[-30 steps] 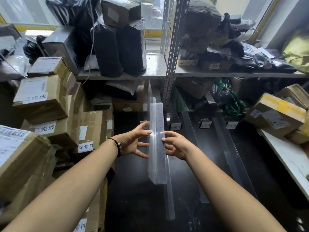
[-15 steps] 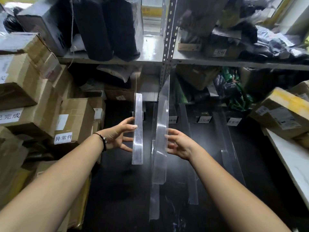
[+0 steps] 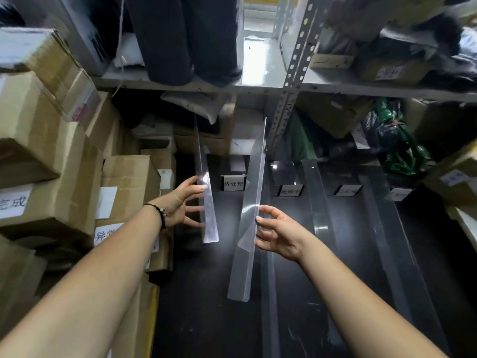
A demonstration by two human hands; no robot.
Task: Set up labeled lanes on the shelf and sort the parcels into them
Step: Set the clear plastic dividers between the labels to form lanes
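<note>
Over shelf (image 3: 201, 321), left divider (image 3: 203, 164), right divider (image 3: 254, 182)

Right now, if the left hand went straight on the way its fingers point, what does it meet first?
Past the left divider it grips, the left hand points rightward at the right divider; likely that first, though depth is unclear.

Perforated steel upright (image 3: 296, 65), pale grey upper shelf board (image 3: 260, 65) with bright glare, glossy black lower shelf surface (image 3: 206, 319) below, white counter edge (image 3: 467, 223) far right.
</note>
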